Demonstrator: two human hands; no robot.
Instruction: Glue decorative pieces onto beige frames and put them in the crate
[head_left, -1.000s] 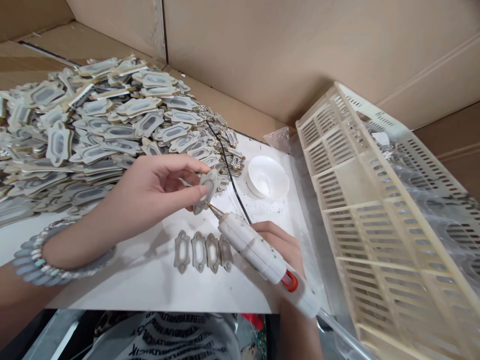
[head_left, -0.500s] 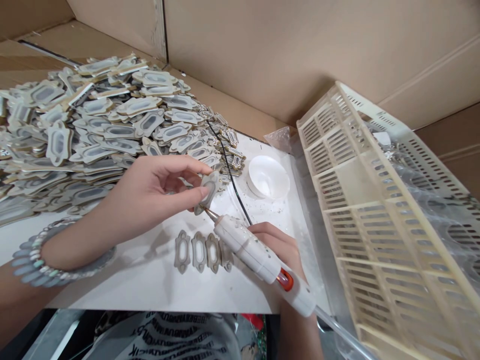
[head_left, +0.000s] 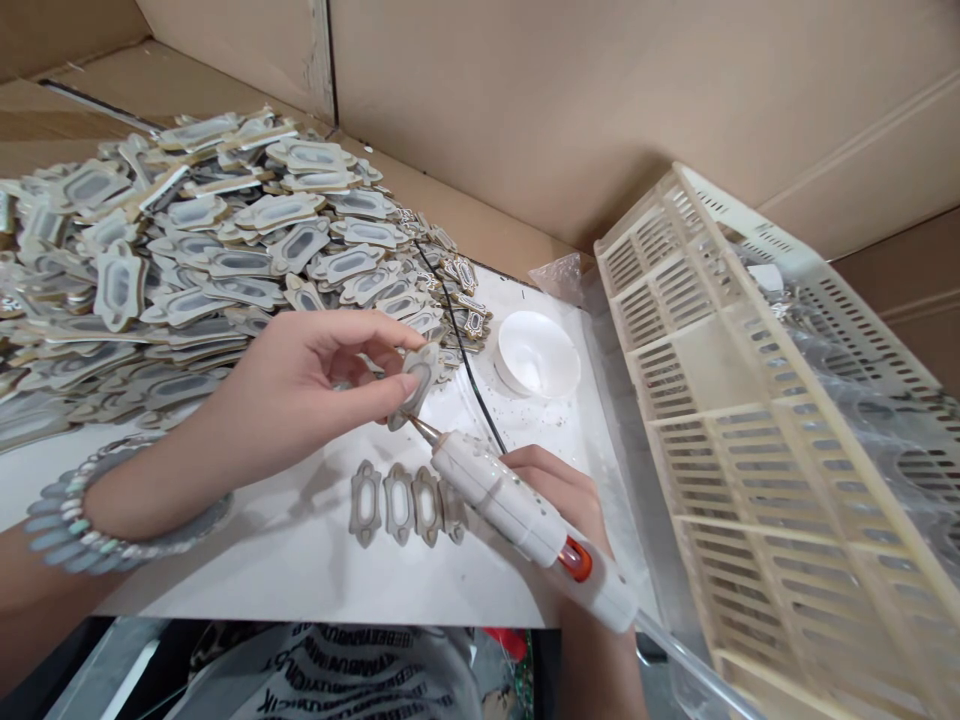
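Between thumb and fingers, my left hand (head_left: 330, 380) pinches a small grey frame-shaped piece (head_left: 421, 378) above the white table (head_left: 300, 570). My right hand (head_left: 559, 485) is wrapped round a white glue gun (head_left: 499, 495), which partly hides its fingers. The gun's metal tip is at the lower end of the held piece. Below it, several similar pieces (head_left: 366, 503) stand side by side in a row on the table, the rightmost partly covered by the gun.
A large heap of grey pieces (head_left: 247, 262) fills the back left. A white bowl (head_left: 537, 355) sits behind the gun, near a black cable (head_left: 474, 385). Cream plastic baskets (head_left: 720, 440) lean at the right. Cardboard walls (head_left: 510, 120) stand behind.
The glue gun has shifted very slightly to the right, its tip still at the held piece. My left hand has stayed almost still.
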